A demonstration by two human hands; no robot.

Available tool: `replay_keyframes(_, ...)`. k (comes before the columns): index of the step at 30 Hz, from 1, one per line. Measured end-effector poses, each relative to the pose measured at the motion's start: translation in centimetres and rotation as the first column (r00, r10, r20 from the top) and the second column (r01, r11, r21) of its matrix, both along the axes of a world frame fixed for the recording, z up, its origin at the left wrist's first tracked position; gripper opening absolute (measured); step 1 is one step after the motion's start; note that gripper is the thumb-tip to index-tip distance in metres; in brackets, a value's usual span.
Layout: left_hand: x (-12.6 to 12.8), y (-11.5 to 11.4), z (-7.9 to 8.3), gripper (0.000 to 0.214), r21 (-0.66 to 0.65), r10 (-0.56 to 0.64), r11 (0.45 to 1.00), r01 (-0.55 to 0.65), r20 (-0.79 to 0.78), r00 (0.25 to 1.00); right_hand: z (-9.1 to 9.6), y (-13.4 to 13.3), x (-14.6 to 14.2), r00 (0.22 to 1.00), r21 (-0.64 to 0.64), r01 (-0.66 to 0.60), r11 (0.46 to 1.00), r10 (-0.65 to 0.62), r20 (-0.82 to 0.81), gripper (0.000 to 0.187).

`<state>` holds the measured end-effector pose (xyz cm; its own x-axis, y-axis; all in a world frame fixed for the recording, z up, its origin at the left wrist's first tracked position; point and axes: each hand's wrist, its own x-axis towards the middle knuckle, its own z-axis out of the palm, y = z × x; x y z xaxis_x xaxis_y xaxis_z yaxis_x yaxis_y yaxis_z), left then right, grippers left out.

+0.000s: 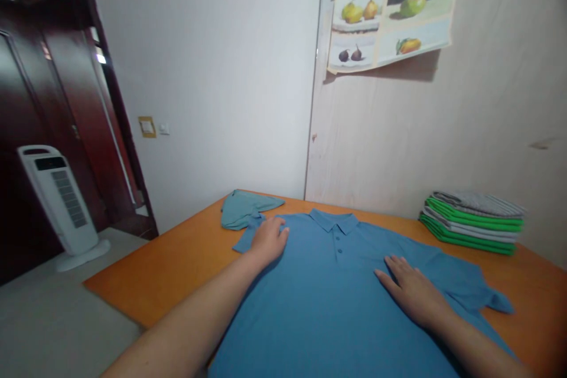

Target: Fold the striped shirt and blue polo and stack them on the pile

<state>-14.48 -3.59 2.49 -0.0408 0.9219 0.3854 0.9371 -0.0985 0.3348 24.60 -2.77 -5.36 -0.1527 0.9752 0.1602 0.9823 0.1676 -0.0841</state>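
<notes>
Wall (pixel 212 71), pale and split by a vertical seam, takes up most of the background. Against it stands an orange tabletop (pixel 177 266), and across the near part of that a blue short-sleeved shirt (pixel 328 319) lies spread front up, collar (pixel 333 222) toward the wall, its lower end running out of view. At the far left is a dark red door (pixel 62 88), with a white tower fan (pixel 59 201) on the floor (pixel 26 319) in front of it. A poster (pixel 381 35) of painted fruit is stuck on the wall at upper right. Below it, at the tabletop's right rear, sits a stack of folded clothes (pixel 473 226), green and grey with a striped one on top. At the rear left corner a teal cloth (pixel 243 211) lies just beside one shirt sleeve (pixel 243 243). The left hand (pixel 269 241) rests on the shirt near that sleeve; I cannot tell whether its grip has any fabric pinched. The right hand (pixel 410 289) lies palm down on the chest, its grip apart, thumb spread from the fingers. Two switches (pixel 147 127) sit on the wall near the door. Smallest are the dark buttons (pixel 339 239) under the collar.
</notes>
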Motion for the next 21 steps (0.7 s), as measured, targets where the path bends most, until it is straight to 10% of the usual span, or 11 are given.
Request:
replay_keyframes(8,-9.3,1.0,-0.5,0.043,-0.182,0.531,0.834,-0.52,0.009,0.848,-1.3,0.8,0.7,0.999,0.056,-0.032,0.998,0.032,0.001,0.086)
replay_keyframes(21,-9.1,3.2,-0.8,0.032,-0.281,0.509,0.834,-0.475,0.057,0.859,-0.6,0.2,0.3,0.999,0.084,-0.03,0.996,0.033,-0.034,0.085)
